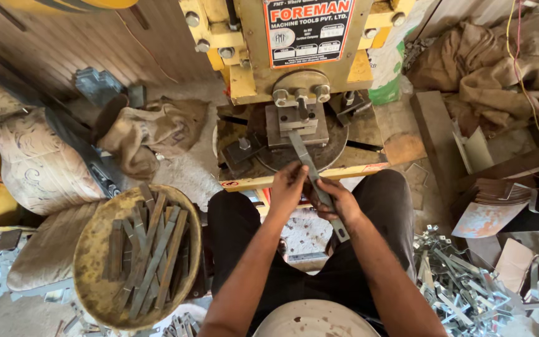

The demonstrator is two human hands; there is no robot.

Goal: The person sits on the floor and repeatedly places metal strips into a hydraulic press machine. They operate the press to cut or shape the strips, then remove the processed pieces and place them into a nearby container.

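- While gripping, both hands on 1 flat metal strip (pixel 312 170), fed lengthwise into the press die (pixel 298 118) at the front of the yellow press machine (pixel 251 75).
- Left hand (pixel 288 184): clenched around the strip near its middle, just in front of the press bed's front edge.
- Right hand (pixel 338 201): wrapped around the strip's near part, near end (pixel 342 234) sticking out past the palm over the lap.
- Strip tilted, far end under the die block, near end toward the body's right.
- Round press bed (pixel 338 146) under the die, bolts on top of the die holder.
- Left of the knees: round rusty pan (pixel 95 274) on the floor, holding a pile of similar flat strips (pixel 151 249), lying crisscross.
- Right of the knees: heap of shiny bent metal pieces (pixel 463 287) on the floor.
- Burlap sacks (pixel 151 131) by the machine's left side, more cloth (pixel 488 68) at top right corner.
- Black trousers (pixel 238 224), seated pose.
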